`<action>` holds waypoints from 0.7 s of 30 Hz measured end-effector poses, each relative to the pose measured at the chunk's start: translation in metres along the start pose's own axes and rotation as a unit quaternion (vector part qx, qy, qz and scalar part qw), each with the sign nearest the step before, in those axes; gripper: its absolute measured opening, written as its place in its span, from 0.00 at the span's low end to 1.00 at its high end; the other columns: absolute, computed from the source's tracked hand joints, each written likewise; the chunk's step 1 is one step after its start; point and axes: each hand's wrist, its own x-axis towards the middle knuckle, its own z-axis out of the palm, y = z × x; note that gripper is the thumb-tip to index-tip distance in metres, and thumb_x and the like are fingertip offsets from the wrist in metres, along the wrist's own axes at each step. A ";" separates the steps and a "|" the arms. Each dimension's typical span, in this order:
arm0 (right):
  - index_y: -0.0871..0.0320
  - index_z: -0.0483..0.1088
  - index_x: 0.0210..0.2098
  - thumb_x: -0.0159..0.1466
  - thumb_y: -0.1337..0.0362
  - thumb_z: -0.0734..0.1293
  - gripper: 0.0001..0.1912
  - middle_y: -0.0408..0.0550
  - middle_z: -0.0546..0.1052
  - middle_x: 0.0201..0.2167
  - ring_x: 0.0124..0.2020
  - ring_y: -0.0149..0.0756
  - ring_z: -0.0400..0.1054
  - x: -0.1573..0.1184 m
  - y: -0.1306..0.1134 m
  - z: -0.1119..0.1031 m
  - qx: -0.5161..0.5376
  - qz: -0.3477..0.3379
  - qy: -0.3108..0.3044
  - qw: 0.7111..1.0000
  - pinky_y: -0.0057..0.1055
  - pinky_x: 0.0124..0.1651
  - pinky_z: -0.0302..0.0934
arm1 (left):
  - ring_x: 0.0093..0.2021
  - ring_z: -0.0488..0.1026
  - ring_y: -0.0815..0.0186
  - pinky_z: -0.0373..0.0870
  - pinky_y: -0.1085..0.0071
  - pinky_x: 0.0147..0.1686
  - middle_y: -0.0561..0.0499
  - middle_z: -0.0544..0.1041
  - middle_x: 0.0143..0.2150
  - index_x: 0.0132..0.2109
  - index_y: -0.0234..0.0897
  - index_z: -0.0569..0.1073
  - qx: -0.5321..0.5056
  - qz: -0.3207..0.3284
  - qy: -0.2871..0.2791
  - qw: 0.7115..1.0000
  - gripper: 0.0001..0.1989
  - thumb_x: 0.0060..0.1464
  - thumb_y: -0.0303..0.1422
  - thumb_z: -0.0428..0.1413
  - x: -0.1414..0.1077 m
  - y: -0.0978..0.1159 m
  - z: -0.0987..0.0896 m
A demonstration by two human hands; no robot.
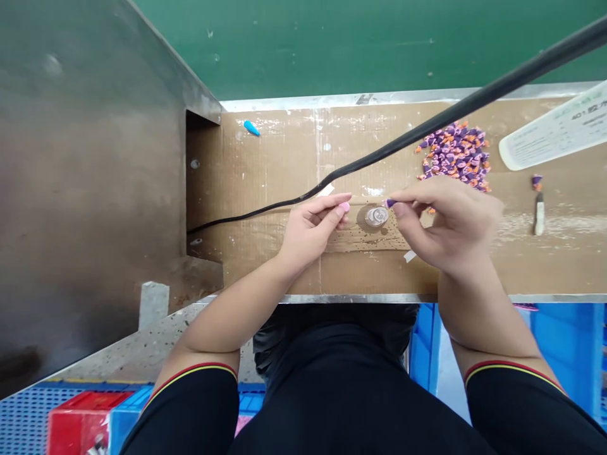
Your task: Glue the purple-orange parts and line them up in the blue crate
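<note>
My left hand (315, 224) pinches a small pink piece (344, 206) between thumb and fingertips. A small purple piece (390, 203) is gripped between thumb and forefinger of my right hand (443, 218). Between the two hands a little clear round container (377, 217) stands on the cardboard, apart from both, with dark wet-looking spots around it. Behind my right hand lies a heap of small purple, pink and orange pieces (455, 155), partly covered by the hand and a black cable.
A black cable (360, 163) crosses above the cardboard-covered table (270, 265). A white bottle (554, 129) and a small brush-like tool (539, 213) are at right. One blue cone-shaped piece (251, 128) lies back left. A metal housing (95, 189) fills the left side.
</note>
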 end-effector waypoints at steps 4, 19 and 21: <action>0.48 0.83 0.44 0.75 0.64 0.71 0.06 0.46 0.88 0.38 0.35 0.39 0.82 -0.007 -0.008 0.026 0.036 0.077 -0.021 0.996 0.36 0.34 0.79 | 0.36 0.86 0.67 0.85 0.75 0.39 0.46 0.87 0.38 0.43 0.37 0.87 -0.044 -0.042 0.007 0.998 0.23 0.51 0.49 0.79 0.000 -0.001 0.004; 0.45 0.81 0.46 0.72 0.68 0.74 0.09 0.43 0.88 0.39 0.36 0.38 0.83 -0.015 -0.015 0.054 0.068 0.022 0.077 0.994 0.38 0.40 0.80 | 0.40 0.86 0.69 0.87 0.75 0.48 0.50 0.88 0.41 0.38 0.44 0.89 -0.158 -0.054 0.037 0.985 0.16 0.46 0.44 0.82 -0.011 0.002 0.011; 0.45 0.82 0.45 0.72 0.68 0.73 0.09 0.43 0.88 0.38 0.35 0.38 0.83 -0.016 -0.015 0.055 0.054 0.017 0.082 0.995 0.38 0.41 0.80 | 0.39 0.85 0.71 0.86 0.76 0.47 0.51 0.88 0.41 0.38 0.45 0.89 -0.160 -0.044 0.034 0.986 0.14 0.47 0.43 0.81 -0.012 0.002 0.011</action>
